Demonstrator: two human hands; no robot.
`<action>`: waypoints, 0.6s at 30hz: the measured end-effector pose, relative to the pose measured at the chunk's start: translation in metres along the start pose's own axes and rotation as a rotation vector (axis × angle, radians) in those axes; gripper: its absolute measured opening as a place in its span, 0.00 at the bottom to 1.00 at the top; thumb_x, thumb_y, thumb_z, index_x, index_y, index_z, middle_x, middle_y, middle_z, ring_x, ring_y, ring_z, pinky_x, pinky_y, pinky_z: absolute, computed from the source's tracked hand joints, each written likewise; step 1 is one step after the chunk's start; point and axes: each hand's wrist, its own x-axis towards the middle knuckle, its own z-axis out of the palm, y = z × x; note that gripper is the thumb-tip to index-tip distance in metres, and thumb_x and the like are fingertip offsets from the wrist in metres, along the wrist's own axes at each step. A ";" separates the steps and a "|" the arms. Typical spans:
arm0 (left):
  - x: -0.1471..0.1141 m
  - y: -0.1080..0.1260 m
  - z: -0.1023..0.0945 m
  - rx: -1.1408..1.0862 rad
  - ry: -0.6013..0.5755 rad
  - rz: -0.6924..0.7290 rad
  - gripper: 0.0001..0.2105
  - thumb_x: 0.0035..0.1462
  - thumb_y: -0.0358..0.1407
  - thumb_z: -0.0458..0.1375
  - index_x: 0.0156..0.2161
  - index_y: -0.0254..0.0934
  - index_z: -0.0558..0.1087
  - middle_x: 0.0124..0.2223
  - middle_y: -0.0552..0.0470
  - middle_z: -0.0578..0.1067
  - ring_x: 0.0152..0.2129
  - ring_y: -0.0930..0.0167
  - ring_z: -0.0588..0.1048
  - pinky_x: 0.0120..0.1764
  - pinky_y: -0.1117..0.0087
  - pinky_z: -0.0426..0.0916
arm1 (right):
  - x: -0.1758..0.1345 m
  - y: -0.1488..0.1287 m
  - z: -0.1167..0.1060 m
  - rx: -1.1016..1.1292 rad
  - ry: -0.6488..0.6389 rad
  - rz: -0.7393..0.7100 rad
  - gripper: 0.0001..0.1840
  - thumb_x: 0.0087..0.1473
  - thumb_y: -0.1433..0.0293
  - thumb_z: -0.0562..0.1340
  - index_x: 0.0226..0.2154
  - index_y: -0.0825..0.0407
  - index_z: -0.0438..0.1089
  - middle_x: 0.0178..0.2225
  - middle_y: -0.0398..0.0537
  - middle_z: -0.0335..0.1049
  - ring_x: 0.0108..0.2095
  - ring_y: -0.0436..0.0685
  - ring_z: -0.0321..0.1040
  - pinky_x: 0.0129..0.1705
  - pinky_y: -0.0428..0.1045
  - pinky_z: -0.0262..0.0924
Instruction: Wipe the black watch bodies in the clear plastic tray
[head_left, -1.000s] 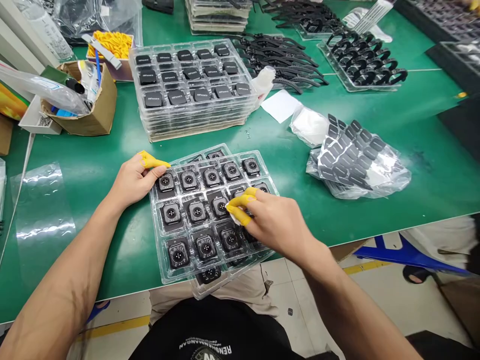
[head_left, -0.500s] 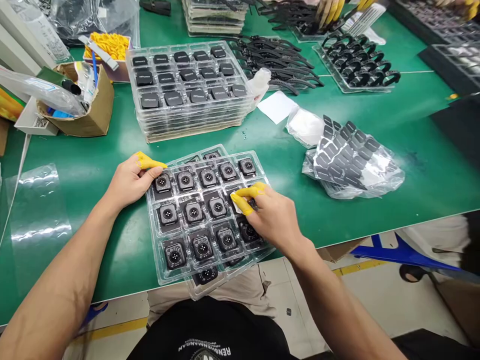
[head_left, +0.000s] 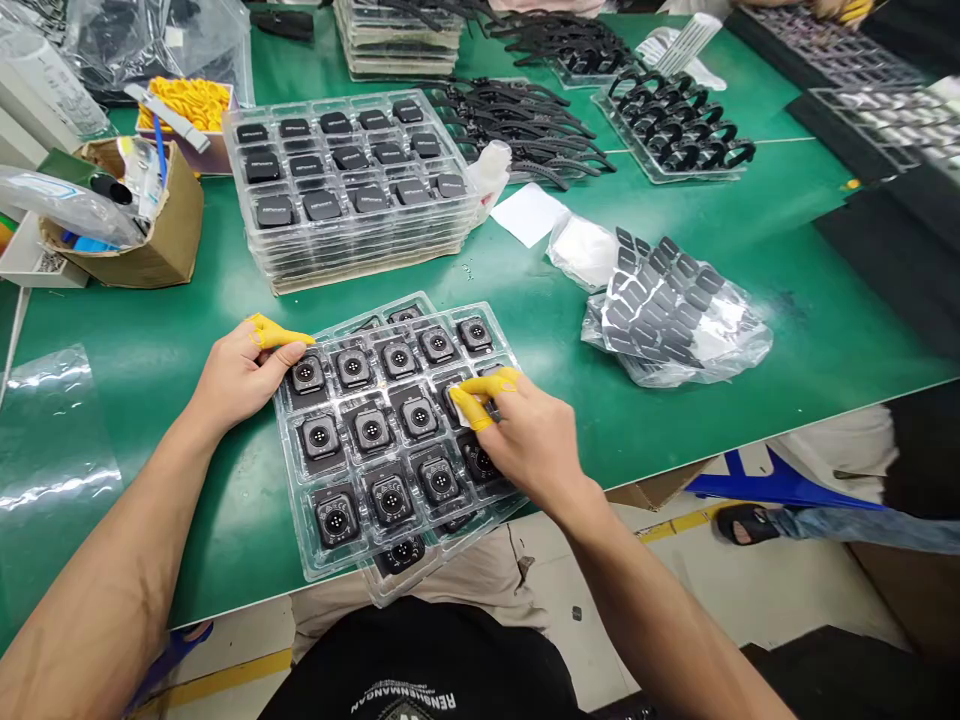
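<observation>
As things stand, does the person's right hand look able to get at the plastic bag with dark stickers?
Probably yes: only green tabletop shows between the right hand and the plastic bag. That hand pinches a small white piece over the watch tray, though, so it may need freeing first.

A clear plastic tray point(head_left: 298, 500) lies flat on the green table point(head_left: 225, 540), slanted so its right end sits farther off. It has three rows of five compartments, and the smartwatch bodies point(head_left: 372, 429) in view are dark and strapless, backs up, their round sensor discs showing. Pale printing rings the discs in the near row. A second clear tray point(head_left: 386, 592) with similar watches lies askew beneath, protruding at the far and near sides. A small white wipe point(head_left: 460, 412), bunched and partly hidden, is at the middle row's fourth compartment from the left.
</observation>
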 end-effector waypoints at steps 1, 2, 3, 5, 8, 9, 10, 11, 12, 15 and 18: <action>0.000 0.000 0.000 0.003 0.003 -0.002 0.19 0.64 0.54 0.58 0.46 0.44 0.85 0.39 0.48 0.78 0.34 0.66 0.73 0.35 0.65 0.68 | 0.001 0.001 -0.001 -0.004 -0.010 -0.003 0.17 0.69 0.61 0.58 0.37 0.51 0.79 0.36 0.52 0.79 0.28 0.54 0.68 0.28 0.50 0.46; 0.000 -0.001 0.000 0.006 0.008 -0.003 0.19 0.64 0.53 0.59 0.46 0.44 0.85 0.39 0.48 0.78 0.34 0.66 0.73 0.35 0.65 0.68 | 0.002 0.003 -0.002 -0.020 -0.015 0.004 0.17 0.68 0.61 0.58 0.37 0.51 0.80 0.36 0.52 0.79 0.28 0.54 0.68 0.28 0.50 0.46; 0.001 -0.001 0.000 0.009 0.016 -0.006 0.19 0.64 0.53 0.59 0.45 0.44 0.85 0.39 0.48 0.78 0.34 0.66 0.73 0.35 0.65 0.68 | 0.003 0.007 -0.004 -0.034 -0.007 0.022 0.17 0.68 0.62 0.58 0.37 0.52 0.80 0.36 0.52 0.79 0.28 0.55 0.68 0.28 0.50 0.46; 0.001 -0.001 0.000 0.014 0.025 -0.011 0.18 0.63 0.52 0.59 0.45 0.44 0.85 0.38 0.49 0.77 0.34 0.66 0.73 0.35 0.66 0.68 | 0.005 0.016 -0.009 -0.016 0.030 0.066 0.17 0.68 0.62 0.58 0.36 0.52 0.80 0.36 0.52 0.79 0.30 0.55 0.69 0.29 0.50 0.49; 0.001 -0.001 -0.001 0.014 0.019 -0.009 0.17 0.63 0.51 0.60 0.44 0.43 0.85 0.36 0.49 0.77 0.34 0.66 0.73 0.36 0.65 0.68 | 0.008 0.032 -0.013 0.094 0.050 0.104 0.17 0.68 0.61 0.58 0.35 0.51 0.79 0.36 0.52 0.80 0.32 0.56 0.71 0.31 0.50 0.53; 0.001 -0.001 -0.001 0.013 0.018 -0.009 0.17 0.63 0.51 0.60 0.44 0.43 0.85 0.37 0.49 0.77 0.34 0.66 0.73 0.36 0.65 0.68 | 0.009 0.036 -0.013 0.110 0.027 0.110 0.17 0.68 0.61 0.59 0.35 0.51 0.79 0.36 0.51 0.80 0.32 0.56 0.71 0.32 0.50 0.54; 0.001 0.000 -0.001 0.013 0.020 -0.011 0.17 0.63 0.51 0.59 0.44 0.43 0.85 0.37 0.49 0.77 0.34 0.67 0.73 0.36 0.65 0.68 | 0.009 0.038 -0.013 0.095 -0.001 0.118 0.16 0.67 0.61 0.59 0.35 0.51 0.79 0.36 0.51 0.80 0.31 0.56 0.71 0.31 0.50 0.53; 0.001 0.000 -0.001 0.013 0.025 -0.014 0.17 0.63 0.51 0.59 0.44 0.43 0.85 0.38 0.49 0.77 0.34 0.67 0.73 0.36 0.65 0.68 | 0.010 0.040 -0.013 0.056 -0.021 0.131 0.16 0.66 0.61 0.60 0.35 0.51 0.79 0.36 0.50 0.80 0.30 0.56 0.70 0.31 0.51 0.52; 0.000 0.000 -0.001 0.013 0.029 -0.017 0.17 0.63 0.51 0.59 0.44 0.44 0.85 0.38 0.49 0.77 0.34 0.67 0.73 0.35 0.65 0.68 | 0.010 0.041 -0.012 0.009 -0.029 0.144 0.15 0.66 0.61 0.60 0.35 0.51 0.79 0.36 0.51 0.80 0.29 0.56 0.69 0.30 0.51 0.51; 0.000 0.001 -0.002 0.018 0.030 -0.021 0.17 0.63 0.52 0.60 0.44 0.44 0.84 0.38 0.49 0.78 0.33 0.67 0.73 0.35 0.66 0.68 | 0.011 0.038 -0.009 -0.045 -0.028 0.115 0.15 0.67 0.63 0.59 0.37 0.52 0.79 0.38 0.52 0.79 0.30 0.56 0.69 0.30 0.51 0.49; 0.001 0.001 -0.002 0.025 0.032 -0.016 0.17 0.63 0.51 0.60 0.44 0.44 0.85 0.38 0.49 0.78 0.33 0.68 0.72 0.35 0.66 0.68 | 0.011 0.035 -0.006 -0.045 -0.032 0.076 0.16 0.68 0.62 0.57 0.38 0.52 0.79 0.38 0.52 0.79 0.30 0.55 0.69 0.29 0.51 0.47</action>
